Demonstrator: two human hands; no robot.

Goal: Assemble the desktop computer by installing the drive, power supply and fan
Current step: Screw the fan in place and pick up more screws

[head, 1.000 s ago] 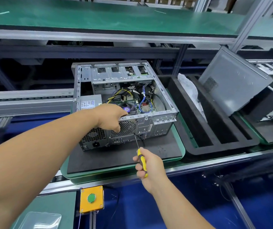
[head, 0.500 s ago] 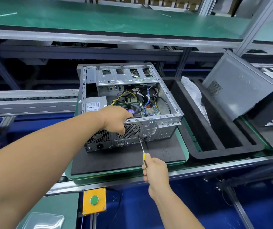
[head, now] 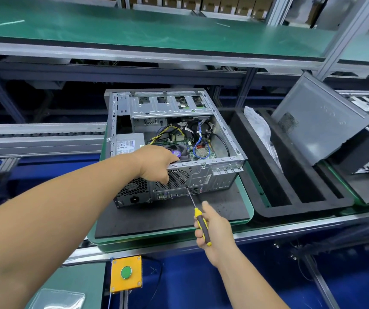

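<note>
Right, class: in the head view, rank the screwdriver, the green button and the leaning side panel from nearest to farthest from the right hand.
1. Screwdriver: gripped in the right hand.
2. Green button: lower left, on the yellow box.
3. Side panel: far upper right, leaning.

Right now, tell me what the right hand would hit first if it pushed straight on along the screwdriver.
The right hand points the screwdriver up at the case rear. Its tip already seems to touch a screw at the fan grille corner, so it would meet that rear panel first.
</note>
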